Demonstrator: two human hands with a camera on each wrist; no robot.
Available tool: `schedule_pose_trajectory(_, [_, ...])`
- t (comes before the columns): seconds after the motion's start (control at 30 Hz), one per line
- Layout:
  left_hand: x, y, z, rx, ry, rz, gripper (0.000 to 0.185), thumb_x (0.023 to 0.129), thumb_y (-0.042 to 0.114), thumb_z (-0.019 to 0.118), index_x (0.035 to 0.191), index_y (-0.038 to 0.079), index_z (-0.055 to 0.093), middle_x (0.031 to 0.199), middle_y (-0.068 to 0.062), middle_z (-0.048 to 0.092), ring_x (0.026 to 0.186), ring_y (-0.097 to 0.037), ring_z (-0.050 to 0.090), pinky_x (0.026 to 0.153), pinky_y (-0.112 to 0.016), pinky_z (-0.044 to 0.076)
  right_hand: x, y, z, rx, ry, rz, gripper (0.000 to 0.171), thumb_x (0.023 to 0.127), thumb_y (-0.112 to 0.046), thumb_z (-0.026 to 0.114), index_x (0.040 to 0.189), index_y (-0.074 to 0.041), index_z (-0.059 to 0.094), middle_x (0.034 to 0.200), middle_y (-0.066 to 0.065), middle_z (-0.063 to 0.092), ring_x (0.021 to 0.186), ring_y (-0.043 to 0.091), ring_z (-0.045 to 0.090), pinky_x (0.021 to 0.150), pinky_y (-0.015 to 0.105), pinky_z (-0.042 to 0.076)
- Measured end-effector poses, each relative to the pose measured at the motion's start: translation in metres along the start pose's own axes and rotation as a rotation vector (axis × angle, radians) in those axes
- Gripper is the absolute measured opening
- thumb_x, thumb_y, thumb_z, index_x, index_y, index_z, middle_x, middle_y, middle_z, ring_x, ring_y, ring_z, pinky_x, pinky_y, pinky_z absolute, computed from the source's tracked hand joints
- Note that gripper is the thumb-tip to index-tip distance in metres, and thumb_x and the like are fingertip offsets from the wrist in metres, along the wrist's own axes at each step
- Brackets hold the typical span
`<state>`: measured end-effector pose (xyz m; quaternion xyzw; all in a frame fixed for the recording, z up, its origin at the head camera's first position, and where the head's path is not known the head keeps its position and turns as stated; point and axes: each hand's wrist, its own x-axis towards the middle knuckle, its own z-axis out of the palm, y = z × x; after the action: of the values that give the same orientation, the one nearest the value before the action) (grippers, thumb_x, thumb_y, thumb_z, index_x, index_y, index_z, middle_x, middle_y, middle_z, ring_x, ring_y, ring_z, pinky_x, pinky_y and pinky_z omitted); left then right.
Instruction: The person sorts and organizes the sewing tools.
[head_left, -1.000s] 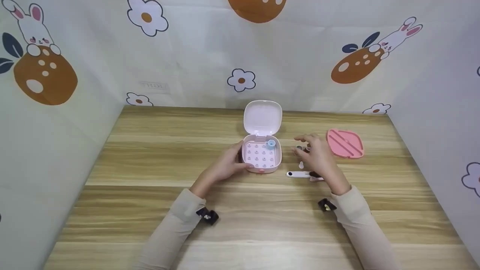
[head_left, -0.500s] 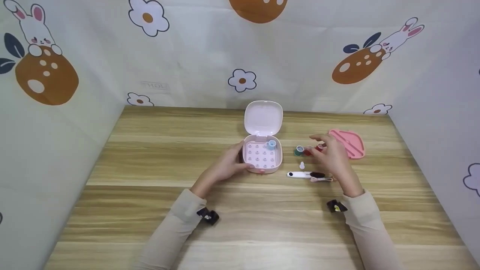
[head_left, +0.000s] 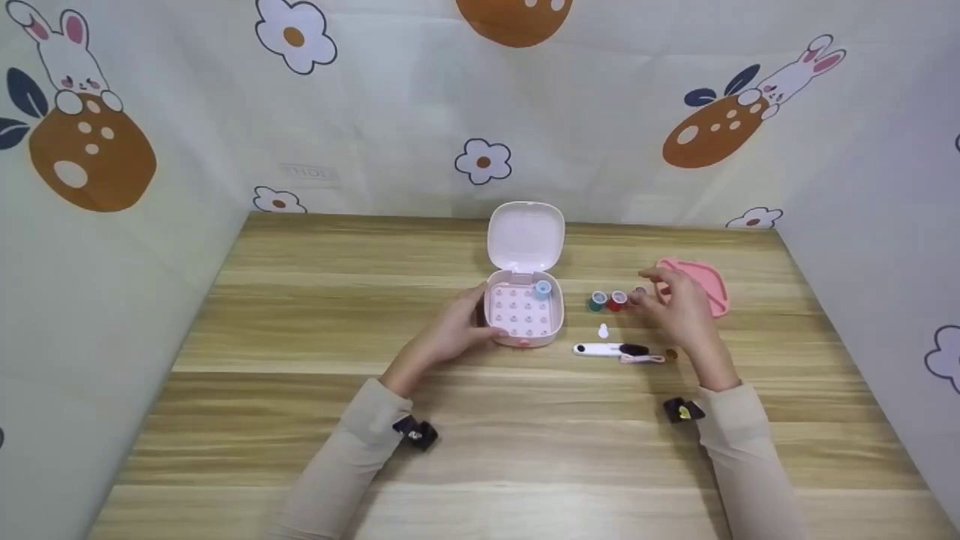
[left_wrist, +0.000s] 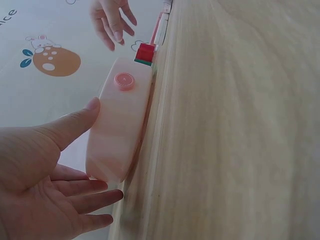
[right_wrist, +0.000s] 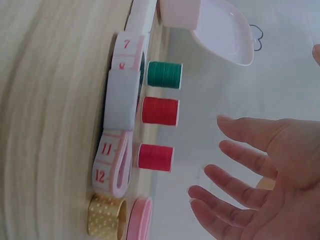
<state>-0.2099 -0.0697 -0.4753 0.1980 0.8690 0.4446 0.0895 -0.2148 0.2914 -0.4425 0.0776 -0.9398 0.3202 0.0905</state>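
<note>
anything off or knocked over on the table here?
Nothing stands out. Three thread spools stand upright in a row, the pink case sits open and level under the left hand, and the right hand hovers open by the spools.

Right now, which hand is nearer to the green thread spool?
Right. The right hand hovers open just past the row of spools, two spools beyond the green thread spool; the left hand rests on the pink case, farther away.
</note>
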Motion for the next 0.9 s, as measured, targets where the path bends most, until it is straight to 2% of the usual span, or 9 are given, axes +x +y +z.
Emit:
schedule_pose_trajectory(0.3, [0.000, 0.000, 0.000, -0.008, -0.003, -0.009, 0.089, 0.093, 0.018, 0.082, 0.162, -0.006, 0.031, 0.158, -0.029, 0.046, 0.149, -0.040, 0.043, 0.128, -0.049, 0.031, 0.003, 0.012, -0.001, 0.010, -0.038, 0.083, 0.040, 0.098, -0.010, 0.074, 0.133, 0.008, 0.065, 0.130, 0.034, 0.065, 0.112, 0.052, 0.064, 0.100, 0.064, 0.054])
schedule_pose_trajectory(0.57, [0.000, 0.001, 0.000, -0.034, -0.003, 0.015, 0.087, 0.093, 0.016, 0.082, 0.162, -0.005, 0.033, 0.158, -0.027, 0.048, 0.149, -0.038, 0.044, 0.128, -0.048, 0.031, 0.003, 0.021, 0.004, -0.010, -0.044, 0.085, 0.038, 0.098, -0.009, 0.073, 0.130, 0.011, 0.066, 0.125, 0.034, 0.068, 0.108, 0.050, 0.067, 0.097, 0.063, 0.056])
schedule_pose_trajectory(0.77, [0.001, 0.000, 0.001, -0.044, -0.007, 0.008, 0.087, 0.093, 0.017, 0.082, 0.161, -0.007, 0.032, 0.158, -0.028, 0.047, 0.149, -0.038, 0.043, 0.128, -0.048, 0.031, 0.003, 0.026, 0.005, -0.012, -0.049, 0.096, 0.036, 0.098, -0.008, 0.073, 0.127, 0.011, 0.068, 0.123, 0.033, 0.070, 0.103, 0.047, 0.069, 0.092, 0.059, 0.057])
schedule_pose_trajectory(0.9, [0.001, -0.001, 0.001, -0.066, -0.006, 0.031, 0.087, 0.092, 0.014, 0.082, 0.162, -0.003, 0.033, 0.159, -0.027, 0.046, 0.150, -0.037, 0.042, 0.129, -0.048, 0.030, 0.005, 0.028, 0.005, -0.016, -0.061, 0.099, 0.035, 0.098, -0.010, 0.072, 0.126, 0.011, 0.068, 0.120, 0.033, 0.071, 0.101, 0.046, 0.070, 0.090, 0.057, 0.058])
